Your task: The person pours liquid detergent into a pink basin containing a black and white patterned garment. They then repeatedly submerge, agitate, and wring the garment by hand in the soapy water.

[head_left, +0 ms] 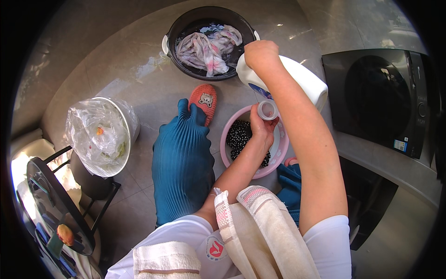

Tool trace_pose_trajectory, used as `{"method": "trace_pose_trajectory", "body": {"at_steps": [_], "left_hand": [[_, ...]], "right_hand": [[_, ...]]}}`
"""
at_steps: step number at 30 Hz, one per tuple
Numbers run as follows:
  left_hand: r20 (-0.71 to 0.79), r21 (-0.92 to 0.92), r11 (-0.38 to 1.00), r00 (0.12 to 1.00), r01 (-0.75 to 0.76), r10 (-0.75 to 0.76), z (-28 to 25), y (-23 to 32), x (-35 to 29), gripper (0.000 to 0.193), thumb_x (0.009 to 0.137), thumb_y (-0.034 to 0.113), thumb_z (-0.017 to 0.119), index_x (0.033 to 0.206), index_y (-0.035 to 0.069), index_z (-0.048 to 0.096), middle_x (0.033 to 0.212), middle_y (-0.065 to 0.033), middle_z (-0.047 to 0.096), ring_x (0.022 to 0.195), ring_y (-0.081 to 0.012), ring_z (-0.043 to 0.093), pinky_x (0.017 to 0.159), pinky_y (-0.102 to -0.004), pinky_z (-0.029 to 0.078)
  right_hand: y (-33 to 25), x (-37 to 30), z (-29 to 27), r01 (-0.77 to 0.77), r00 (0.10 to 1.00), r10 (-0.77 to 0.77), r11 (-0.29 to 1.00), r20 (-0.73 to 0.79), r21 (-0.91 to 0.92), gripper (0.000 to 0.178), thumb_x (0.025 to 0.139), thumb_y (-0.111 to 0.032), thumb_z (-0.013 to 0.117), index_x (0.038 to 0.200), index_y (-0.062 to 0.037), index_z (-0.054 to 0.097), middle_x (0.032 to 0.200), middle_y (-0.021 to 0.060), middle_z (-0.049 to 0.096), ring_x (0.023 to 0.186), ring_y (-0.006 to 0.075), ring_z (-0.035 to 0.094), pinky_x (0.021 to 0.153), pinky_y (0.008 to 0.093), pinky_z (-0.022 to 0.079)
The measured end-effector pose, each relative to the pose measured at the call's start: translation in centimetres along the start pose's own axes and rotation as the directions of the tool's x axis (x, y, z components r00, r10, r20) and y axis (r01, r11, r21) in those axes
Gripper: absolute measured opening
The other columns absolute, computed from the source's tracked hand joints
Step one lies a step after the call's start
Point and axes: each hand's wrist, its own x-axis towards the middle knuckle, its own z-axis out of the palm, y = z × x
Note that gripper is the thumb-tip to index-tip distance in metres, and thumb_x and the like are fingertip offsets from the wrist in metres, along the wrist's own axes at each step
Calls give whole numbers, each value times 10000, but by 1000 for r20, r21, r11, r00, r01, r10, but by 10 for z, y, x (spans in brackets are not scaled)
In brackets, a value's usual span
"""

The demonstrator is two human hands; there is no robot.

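My right hand (pixel 261 54) is closed around one end of a large white jug-shaped bottle (pixel 302 79) with a blue label. The bottle lies tilted in the air beside my right forearm; its mouth is hidden. Lower down, my left hand (pixel 263 129) grips a small clear cap (pixel 267 110), open side up, near the bottle. Whether liquid is in the cap I cannot tell. Beneath that hand stands a pink basin (pixel 227 133) on the floor, holding black cloth with white dots (pixel 238 133). My left forearm covers part of it.
A dark basin (pixel 173 39) with white handles, ahead, holds wet pale cloth (pixel 204 51). On the left stand a lined bin (pixel 125 156) and a black stool-like frame (pixel 69 204). A black front-loading appliance (pixel 371 93) is on the right. A towel (pixel 267 218) hangs before my chest.
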Motion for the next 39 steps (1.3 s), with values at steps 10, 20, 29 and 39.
{"method": "trace_pose_trajectory", "body": {"at_steps": [10, 20, 29, 39], "left_hand": [[1, 9, 1000, 1000, 1, -1, -3, -2, 2, 347, 936, 514, 535, 998, 190, 644, 914, 14, 682, 800, -157, 612, 745, -336, 491], [16, 11, 1000, 1000, -8, 8, -3, -3, 1, 354, 948, 518, 508, 1008, 196, 643, 937, 14, 685, 813, -161, 609, 775, -338, 478], [3, 79, 997, 1000, -7, 7, -5, 0, -6, 373, 925, 524, 511, 964, 182, 654, 866, -8, 667, 741, -181, 590, 745, -351, 483], [-24, 165, 984, 997, -65, 70, -17, 10, -23, 407, 951, 518, 481, 958, 149, 654, 822, -44, 661, 666, -208, 579, 697, -374, 523]], "right_hand": [[0, -4, 6, -3, 999, 3, 1000, -48, -2, 295, 914, -198, 645, 1162, -105, 775, 1207, 88, 749, 1099, 261, 727, 859, 436, 576], [3, -5, 9, 4, 998, -4, 1000, -57, 5, 288, 913, -204, 652, 1158, -119, 779, 1201, 88, 751, 1083, 257, 733, 854, 427, 581], [34, -28, 47, 11, 987, 13, 989, -158, 148, 324, 932, -151, 604, 1234, -182, 718, 1188, 65, 745, 1085, 282, 725, 859, 433, 583], [97, -121, 144, -93, 899, 323, 801, -296, 591, 363, 895, -285, 700, 1219, -148, 610, 1014, 176, 739, 974, 415, 699, 820, 504, 550]]}}
